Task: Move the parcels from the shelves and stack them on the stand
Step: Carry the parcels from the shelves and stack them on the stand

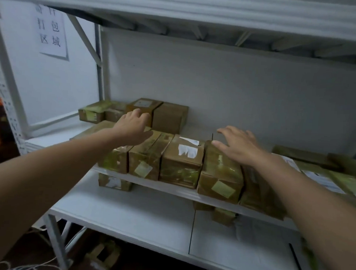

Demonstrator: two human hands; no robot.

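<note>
Loosely spread hands (133,125) (239,145) reach over boxy cardboard parcels (181,161) (tape-wrapped, glossy).

wall sign (50,29), seemingly 寄件打包区域, parcel labels (187,149) unreadable

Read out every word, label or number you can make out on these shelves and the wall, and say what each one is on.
"打包": second row of the paper sign on the wall.
"区域": third row of that sign.
Top row of the sign: too blurred to read.
White labels on the middle parcel and on the flat parcel at the right: blurred, unreadable.
</note>
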